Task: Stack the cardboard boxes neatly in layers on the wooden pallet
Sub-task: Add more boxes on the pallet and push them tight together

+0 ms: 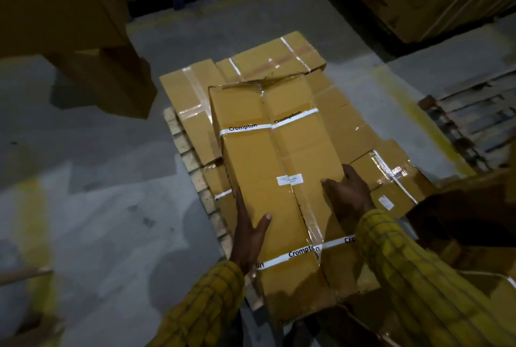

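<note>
A long cardboard box (275,179) is being held on top of the lower layer of boxes (279,59), which is lying on the wooden pallet (190,162). The long axis of the box is running away from the person, tilted slightly leftward, so its far end is lying well beyond both hands. The left hand (248,232) is being pressed against the left edge of the box, thumb spread over the top face; the right hand (347,193) is being laid on the right edge, fingers bent over it. Both are sitting at the near half of the box, the right hand reaching slightly further along it. The coming move is judged to be a push along that long axis, squaring the box with the layer beneath.

Counted: one box in the grip; about five boxes are being made out in the layer beneath, though overlaps are hiding some edges; one loaded pallet, and one bare pallet (474,120) to the right of the box.
</note>
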### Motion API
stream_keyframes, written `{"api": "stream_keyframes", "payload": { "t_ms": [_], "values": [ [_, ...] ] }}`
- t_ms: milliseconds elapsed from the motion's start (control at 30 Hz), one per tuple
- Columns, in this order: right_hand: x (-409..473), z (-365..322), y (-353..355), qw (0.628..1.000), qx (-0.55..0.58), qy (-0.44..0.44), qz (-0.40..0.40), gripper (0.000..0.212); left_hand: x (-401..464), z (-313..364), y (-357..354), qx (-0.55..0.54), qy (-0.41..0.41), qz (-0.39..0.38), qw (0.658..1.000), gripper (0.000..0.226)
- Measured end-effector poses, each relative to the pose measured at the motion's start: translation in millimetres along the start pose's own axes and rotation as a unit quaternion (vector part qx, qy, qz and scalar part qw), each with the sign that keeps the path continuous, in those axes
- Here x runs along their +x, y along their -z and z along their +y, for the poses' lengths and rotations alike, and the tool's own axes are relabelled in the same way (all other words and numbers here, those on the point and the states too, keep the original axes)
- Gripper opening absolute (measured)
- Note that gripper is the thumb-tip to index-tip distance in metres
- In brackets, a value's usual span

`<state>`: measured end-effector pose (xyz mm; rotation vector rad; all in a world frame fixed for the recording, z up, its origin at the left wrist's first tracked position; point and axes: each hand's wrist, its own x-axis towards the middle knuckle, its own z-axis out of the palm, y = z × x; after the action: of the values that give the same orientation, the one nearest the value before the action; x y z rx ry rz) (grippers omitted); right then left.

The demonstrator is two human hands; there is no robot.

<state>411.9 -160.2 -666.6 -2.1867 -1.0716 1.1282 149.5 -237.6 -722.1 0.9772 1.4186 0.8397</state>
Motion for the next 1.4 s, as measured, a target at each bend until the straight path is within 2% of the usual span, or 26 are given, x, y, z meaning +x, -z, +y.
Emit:
{"api": "stream_keyframes", "payload": {
  "t_ms": [100, 233, 467, 667, 900, 1033, 1200, 1400],
  "values": [
    [34.1, 19.3, -26.4, 0.998, -0.053, 0.022, -0.040, 0.054, 3.2, -37.5, -4.7, -0.018, 0.022, 0.035, 0.999, 0.100],
    [65.5, 57.5, -59.0, 0.993, -0.080, 0.048, -0.071, 0.054, 0.6, -88.8, -10.9, -0.055, 0.049, 0.061, 0.995, 0.098],
    [84.4, 133.1, -79.9, 0.981, -0.121, 0.039, -0.147, 0.058, -13.9, -160.8, -17.4, -0.055, 0.077, 0.015, 0.995, 0.088],
    [89.8, 145.5, -84.1, 0.982, -0.111, 0.061, -0.141, 0.065, -6.9, -162.7, -18.9, -0.053, 0.065, 0.028, 0.996, 0.079],
    [99.3, 143.5, -80.6, 0.977, -0.113, 0.082, -0.160, 0.071, 2.4, -160.1, -10.3, -0.026, 0.054, 0.015, 0.998, 0.083],
    [99.1, 145.1, -76.9, 0.960, -0.171, 0.137, -0.173, 0.077, 1.0, -157.7, -8.9, -0.009, 0.053, 0.015, 0.998, 0.087],
    [98.9, 156.1, -81.0, 0.947, -0.220, 0.180, -0.149, 0.083, 1.5, -157.9, -7.7, 0.007, 0.059, 0.018, 0.998, 0.096],
    [86.5, 178.2, -84.0, 0.951, -0.253, 0.133, -0.115, 0.082, 1.4, -158.9, -8.8, 0.041, 0.065, 0.030, 0.997, 0.110]
  ]
}}
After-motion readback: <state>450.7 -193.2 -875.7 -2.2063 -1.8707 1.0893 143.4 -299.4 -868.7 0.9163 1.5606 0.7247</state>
